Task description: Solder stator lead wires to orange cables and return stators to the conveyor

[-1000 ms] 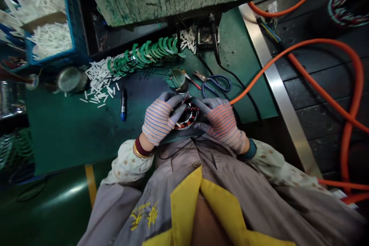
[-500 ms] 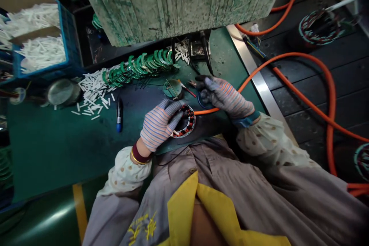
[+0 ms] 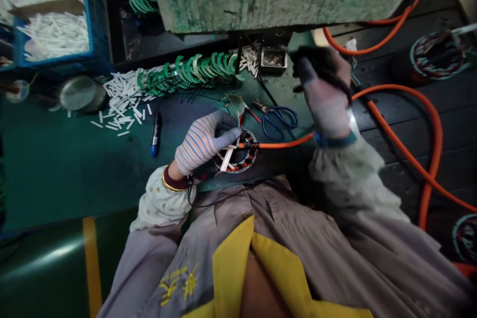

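Wound ring (image 3: 247,162) at tabletop's (image 3: 78,164) front edge, open face up. Orange cable (image 3: 285,145) exits rightward, long axis roughly along that edge. Left hand (image 3: 203,140) palm-down, thumb and fingers pinching thin wires (image 3: 239,121) over ring. Right hand (image 3: 330,92) raised near right edge, blurred; grip can't be told.
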{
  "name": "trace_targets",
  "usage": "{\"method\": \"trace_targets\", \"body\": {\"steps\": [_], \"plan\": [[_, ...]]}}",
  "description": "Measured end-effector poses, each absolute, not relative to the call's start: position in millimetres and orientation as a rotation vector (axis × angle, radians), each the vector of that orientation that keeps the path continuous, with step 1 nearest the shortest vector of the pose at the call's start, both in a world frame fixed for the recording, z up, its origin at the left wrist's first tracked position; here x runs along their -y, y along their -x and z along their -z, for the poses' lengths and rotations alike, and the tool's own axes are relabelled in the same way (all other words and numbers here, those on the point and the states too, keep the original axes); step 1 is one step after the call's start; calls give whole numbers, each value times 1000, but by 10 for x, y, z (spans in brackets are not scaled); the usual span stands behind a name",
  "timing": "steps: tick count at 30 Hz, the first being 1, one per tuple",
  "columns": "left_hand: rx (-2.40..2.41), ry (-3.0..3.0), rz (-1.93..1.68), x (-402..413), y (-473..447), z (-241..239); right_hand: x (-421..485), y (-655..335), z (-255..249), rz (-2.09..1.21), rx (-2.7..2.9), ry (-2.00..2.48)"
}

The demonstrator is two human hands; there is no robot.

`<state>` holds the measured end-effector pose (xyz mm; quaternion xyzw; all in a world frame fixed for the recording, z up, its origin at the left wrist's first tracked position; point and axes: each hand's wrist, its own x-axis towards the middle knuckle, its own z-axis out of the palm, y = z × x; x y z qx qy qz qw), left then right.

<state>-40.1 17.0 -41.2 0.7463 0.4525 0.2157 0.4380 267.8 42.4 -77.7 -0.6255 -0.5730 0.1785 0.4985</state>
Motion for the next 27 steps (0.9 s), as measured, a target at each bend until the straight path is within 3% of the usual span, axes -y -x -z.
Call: {"method": "trace_targets", "body": {"steps": [3,6,15,27], "plan": [[-1095,-1820,-558,-179,416,423,271,-2328,635,-107,1603,1450],[-1104,-1779,-634,-161,405,454,612,-2006,692,-72,1754,1255],[-1314,-1861,-820,28,267,589,437,-1861,1000,73,1850,1348],[-1309,-1887,-740,59,293,535,519,-1824,921,-232,1744,1492]]}}
